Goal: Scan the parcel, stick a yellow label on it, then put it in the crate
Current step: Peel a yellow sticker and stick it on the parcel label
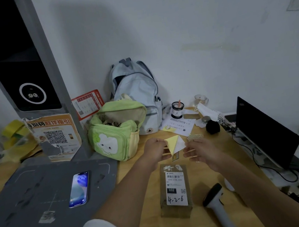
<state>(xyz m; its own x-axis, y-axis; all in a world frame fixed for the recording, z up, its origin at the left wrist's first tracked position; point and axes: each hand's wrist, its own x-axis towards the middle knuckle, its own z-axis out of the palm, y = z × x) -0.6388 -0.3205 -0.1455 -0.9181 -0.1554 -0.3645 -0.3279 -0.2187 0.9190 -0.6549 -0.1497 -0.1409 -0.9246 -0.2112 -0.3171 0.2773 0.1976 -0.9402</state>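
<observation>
Yellow label [171, 142] pinched by left hand [154, 148], right hand [199, 149] gripping its white backing [179, 146]: peel slowly, then press flat on the parcel [175, 189] at six o'clock.

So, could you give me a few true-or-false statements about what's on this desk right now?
1. Both hands hold the yellow label. True: left hand, right hand.
2. The parcel lies on the desk below the hands. True.
3. The scanner is in the right hand. False: it lies on the desk.
4. The phone screen is dark. False: it is lit.
5. The laptop is closed. False: it is open.
</observation>
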